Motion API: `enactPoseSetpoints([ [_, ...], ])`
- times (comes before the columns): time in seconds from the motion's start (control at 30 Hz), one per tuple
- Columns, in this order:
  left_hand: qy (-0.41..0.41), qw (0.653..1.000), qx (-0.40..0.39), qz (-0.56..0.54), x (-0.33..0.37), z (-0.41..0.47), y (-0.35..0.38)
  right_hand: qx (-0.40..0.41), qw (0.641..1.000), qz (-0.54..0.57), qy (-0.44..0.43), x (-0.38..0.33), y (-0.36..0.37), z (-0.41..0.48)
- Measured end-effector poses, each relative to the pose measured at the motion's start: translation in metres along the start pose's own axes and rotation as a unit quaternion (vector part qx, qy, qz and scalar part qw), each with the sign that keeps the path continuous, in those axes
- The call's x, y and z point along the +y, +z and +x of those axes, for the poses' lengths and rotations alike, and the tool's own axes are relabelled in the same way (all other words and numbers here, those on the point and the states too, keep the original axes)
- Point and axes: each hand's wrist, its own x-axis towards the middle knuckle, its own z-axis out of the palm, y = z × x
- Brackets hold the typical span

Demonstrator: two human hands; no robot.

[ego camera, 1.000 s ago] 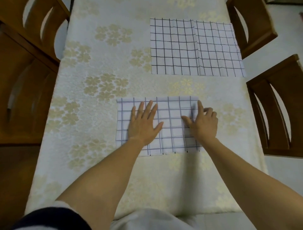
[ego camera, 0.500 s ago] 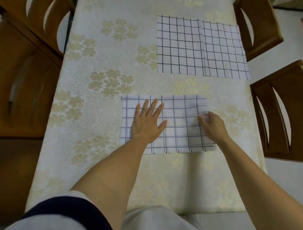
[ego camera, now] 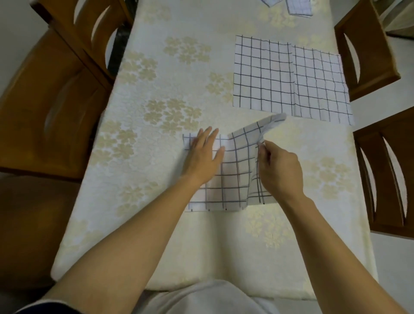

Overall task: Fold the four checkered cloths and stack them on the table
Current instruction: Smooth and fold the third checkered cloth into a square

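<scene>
Pinching near cloth (ego camera: 233, 179) raised edge: right hand (ego camera: 280, 172); left hand (ego camera: 205, 157) flat, pressing it; far cloths (ego camera: 299, 6) cropped.

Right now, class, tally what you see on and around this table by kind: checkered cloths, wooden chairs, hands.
Checkered cloths: 4 (near cloth; flat cloth, whose seam may hide another; two edge cloths, cut off by the frame)
Wooden chairs: 4 (left chairs; right chairs)
Hands: 2 (left hand, right hand)
Total: 10
</scene>
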Motion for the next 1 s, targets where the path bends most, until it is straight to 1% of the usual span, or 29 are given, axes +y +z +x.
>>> enactPoseSetpoints([
  [0.07, -0.057, 0.994, -0.012, -0.094, 0.002, -0.001, -0.024, -0.002, 1.0, -0.027, -0.012, -0.02, 0.005, 0.003],
  [0.17, -0.111, 0.973, -0.067, -0.19, 0.006, 0.001, -0.048, -0.028, 0.995, -0.096, -0.028, -0.05, 0.017, 0.001],
  [0.23, -0.138, 0.956, -0.093, -0.243, 0.006, 0.002, -0.052, -0.028, 0.994, -0.104, -0.032, -0.063, 0.024, -0.003],
  [0.27, -0.147, 0.951, -0.1, -0.252, 0.004, 0.003, -0.051, -0.026, 0.994, -0.098, -0.033, -0.067, 0.027, -0.005],
  [0.3, -0.145, 0.957, -0.102, -0.23, 0.001, 0.005, -0.047, -0.025, 0.995, -0.09, -0.03, -0.068, 0.028, -0.006],
  [0.33, -0.124, 0.971, -0.105, -0.177, -0.001, 0.007, -0.042, -0.029, 0.996, -0.082, -0.022, -0.067, 0.028, -0.006],
  [0.37, -0.088, 0.984, -0.113, -0.103, -0.002, 0.01, -0.037, -0.037, 0.997, -0.075, -0.007, -0.063, 0.026, -0.004],
  [0.4, -0.043, 0.991, -0.124, -0.03, -0.001, 0.014, -0.032, -0.042, 0.997, -0.07, 0.012, -0.057, 0.023, -0.002],
  [0.47, 0.031, 0.984, -0.156, 0.086, 0.004, 0.026, -0.021, -0.039, 0.997, -0.053, 0.047, -0.041, 0.014, 0.002],
  [0.53, 0.071, 0.967, -0.183, 0.164, 0.01, 0.039, -0.011, -0.031, 0.997, -0.028, 0.069, -0.021, 0.002, 0.005],
  [0.73, 0.071, 0.917, -0.233, 0.315, 0.023, 0.051, 0.003, -0.036, 0.991, -0.035, 0.121, 0.037, -0.019, 0.011],
  [0.8, 0.054, 0.904, -0.26, 0.335, 0.027, 0.048, 0.006, -0.042, 0.991, -0.026, 0.124, 0.049, -0.021, 0.01],
  [0.87, 0.031, 0.893, -0.281, 0.351, 0.029, 0.046, 0.011, -0.026, 0.992, 0.006, 0.126, 0.054, -0.023, 0.01],
  [1.0, -0.012, 0.876, -0.299, 0.378, 0.038, 0.043, 0.023, -0.013, 0.993, 0.054, 0.102, 0.054, -0.026, 0.005],
])
